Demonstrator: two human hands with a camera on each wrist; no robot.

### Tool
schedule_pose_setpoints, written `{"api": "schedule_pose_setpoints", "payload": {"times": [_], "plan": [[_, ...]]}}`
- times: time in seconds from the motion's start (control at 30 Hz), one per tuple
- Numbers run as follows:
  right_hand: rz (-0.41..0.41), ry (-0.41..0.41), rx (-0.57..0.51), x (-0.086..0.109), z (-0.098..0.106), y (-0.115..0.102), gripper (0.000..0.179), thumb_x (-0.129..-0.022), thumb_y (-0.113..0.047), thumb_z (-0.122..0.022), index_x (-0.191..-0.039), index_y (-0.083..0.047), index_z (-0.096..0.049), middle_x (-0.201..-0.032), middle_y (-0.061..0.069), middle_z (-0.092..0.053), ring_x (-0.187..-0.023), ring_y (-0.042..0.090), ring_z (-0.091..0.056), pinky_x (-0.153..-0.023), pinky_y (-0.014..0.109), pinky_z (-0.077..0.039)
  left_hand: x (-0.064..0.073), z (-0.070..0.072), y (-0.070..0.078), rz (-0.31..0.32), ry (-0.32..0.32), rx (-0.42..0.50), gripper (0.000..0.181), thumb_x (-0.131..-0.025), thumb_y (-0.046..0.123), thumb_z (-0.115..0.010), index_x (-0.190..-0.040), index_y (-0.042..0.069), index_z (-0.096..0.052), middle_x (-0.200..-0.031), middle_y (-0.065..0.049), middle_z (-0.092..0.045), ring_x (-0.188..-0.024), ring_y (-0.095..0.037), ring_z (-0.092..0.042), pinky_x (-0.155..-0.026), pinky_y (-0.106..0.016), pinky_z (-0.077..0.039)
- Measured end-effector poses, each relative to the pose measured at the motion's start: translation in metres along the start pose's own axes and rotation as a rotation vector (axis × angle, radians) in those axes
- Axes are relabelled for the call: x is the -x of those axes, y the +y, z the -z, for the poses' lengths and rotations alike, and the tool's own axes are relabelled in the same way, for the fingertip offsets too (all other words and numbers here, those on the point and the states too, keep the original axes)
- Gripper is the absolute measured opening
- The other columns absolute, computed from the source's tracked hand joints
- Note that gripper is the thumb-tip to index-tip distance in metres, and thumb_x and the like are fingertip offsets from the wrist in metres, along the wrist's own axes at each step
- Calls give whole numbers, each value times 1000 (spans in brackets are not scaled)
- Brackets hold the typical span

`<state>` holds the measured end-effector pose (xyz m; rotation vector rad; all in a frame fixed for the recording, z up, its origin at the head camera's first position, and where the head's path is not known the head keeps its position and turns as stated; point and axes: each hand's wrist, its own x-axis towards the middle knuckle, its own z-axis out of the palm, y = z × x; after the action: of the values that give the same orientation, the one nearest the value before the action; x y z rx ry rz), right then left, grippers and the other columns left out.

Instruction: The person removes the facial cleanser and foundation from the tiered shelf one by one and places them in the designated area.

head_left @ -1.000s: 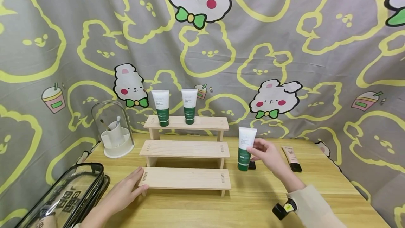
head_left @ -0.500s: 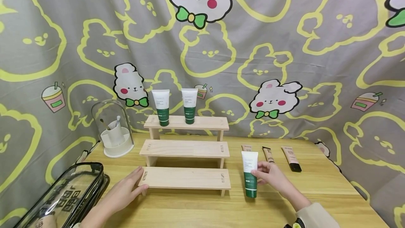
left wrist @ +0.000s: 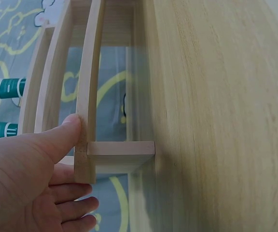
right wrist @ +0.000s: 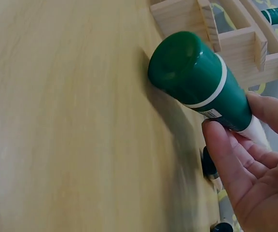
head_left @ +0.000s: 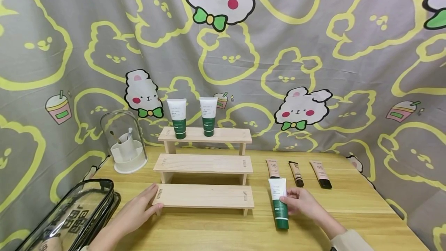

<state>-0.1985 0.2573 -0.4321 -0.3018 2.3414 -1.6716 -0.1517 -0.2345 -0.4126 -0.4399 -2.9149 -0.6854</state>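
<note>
A white-and-green squeeze tube [head_left: 278,208] is pinched between the thumb and fingers of my right hand [head_left: 303,204], right of the stepped wooden display rack [head_left: 205,195]. It leans slightly, green cap [right wrist: 175,60] toward the near side; whether it touches the table cannot be told. My left hand [head_left: 134,212] holds the left end of the rack's lowest step, thumb [left wrist: 64,135] against the front edge and fingers at the end. On the top step stand two matching tubes, the left tube [head_left: 177,119] and the right tube [head_left: 208,117], caps down.
Behind the right hand lie a beige BB tube [head_left: 273,167], a dark-capped tube [head_left: 296,173] and another BB tube [head_left: 321,174]. A clear domed brush holder [head_left: 129,154] stands back left. A transparent black-edged pouch [head_left: 76,216] lies front left. Patterned cloth [head_left: 230,61] hangs behind.
My right hand has brought the squeeze tube nearer, lower and a little to the right, uncovering the small tubes behind. The left hand stays on the rack.
</note>
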Motion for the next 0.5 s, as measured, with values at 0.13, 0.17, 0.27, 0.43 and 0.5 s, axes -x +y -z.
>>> {"api": "schedule_pose_setpoints", "payload": {"times": [0.13, 0.17, 0.27, 0.43, 0.5], "plan": [[-19, -37, 19, 0, 2, 4, 36, -88, -15, -64, -100, 18, -53, -78, 9, -64, -64, 19, -61, -56, 32, -55, 0, 0, 0, -1, 1, -1, 67, -91, 40, -56, -133, -10, -40, -138, -28, -35, -124, -41, -36, -99, -54, -31], [-24, -44, 27, 0, 2, 4, 36, -88, -16, -64, -99, 17, -54, -77, 9, -64, -63, 18, -60, -55, 32, -55, 0, 0, 0, -1, 0, -3, 67, -91, 40, -56, -133, -10, -40, -138, -28, -35, -124, -41, -36, -99, -54, -31], [-48, -45, 52, 1, 3, 7, 35, -87, -18, -65, -96, 14, -56, -74, 7, -62, -59, 15, -58, -53, 30, -55, 0, 0, 0, 0, 1, -5, 67, -91, 40, -56, -133, -10, -40, -138, -28, -35, -124, -41, -36, -99, -54, -31], [-82, -58, 80, 2, 3, 9, 32, -87, -21, -65, -93, 10, -58, -70, 7, -61, -54, 13, -58, -50, 28, -54, 0, 0, 0, -2, 1, -2, 66, -91, 38, -56, -133, -11, -41, -137, -28, -36, -124, -41, -36, -99, -54, -31], [-102, -69, 83, 4, 4, 9, 30, -87, -21, -65, -91, 8, -58, -68, 7, -61, -53, 12, -58, -49, 27, -53, 0, 0, 0, -3, 1, -2, 66, -91, 38, -57, -133, -11, -41, -137, -29, -36, -124, -41, -36, -99, -54, -31]]}}
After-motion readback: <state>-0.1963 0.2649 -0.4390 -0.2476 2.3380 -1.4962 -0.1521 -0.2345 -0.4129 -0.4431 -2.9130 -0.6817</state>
